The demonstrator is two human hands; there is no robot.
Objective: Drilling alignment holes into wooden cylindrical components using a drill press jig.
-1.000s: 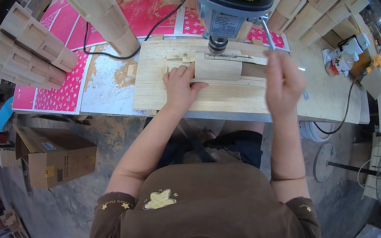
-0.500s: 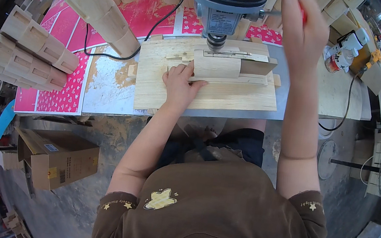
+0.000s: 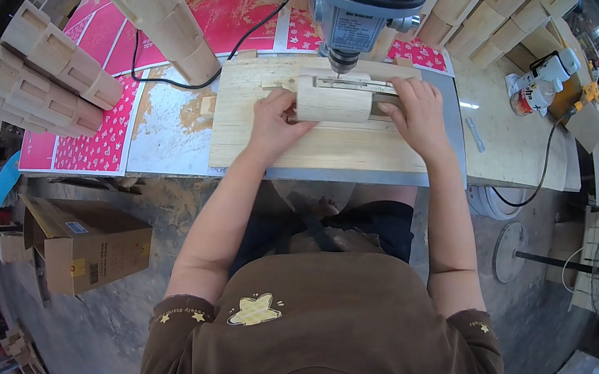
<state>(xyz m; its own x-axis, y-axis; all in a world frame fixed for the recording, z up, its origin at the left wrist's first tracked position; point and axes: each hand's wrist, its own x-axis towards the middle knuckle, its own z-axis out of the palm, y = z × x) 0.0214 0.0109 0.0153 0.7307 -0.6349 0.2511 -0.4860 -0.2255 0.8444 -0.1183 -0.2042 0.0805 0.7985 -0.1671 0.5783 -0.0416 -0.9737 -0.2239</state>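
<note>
A pale wooden block with a rounded face lies on a flat wooden board, under the chuck of a drill press. A narrow recess with a metal-looking strip runs along its far side. My left hand grips the block's left end, thumb along the near edge and fingers curled behind. At the other end, my right hand is closed round the block's right end, fingers over the top and thumb on the near side. Some fingertips of both hands are hidden. The drill bit's tip stands just above the recess.
Stacked wooden blocks stand at the left, with another upright column nearer the drill. A black cable loops over the pink-patterned table cover. White bottles stand at the right; a cardboard box sits on the floor.
My right hand has come down from the drill press lever to the block's right end. The block and my left hand have shifted slightly to the left.
</note>
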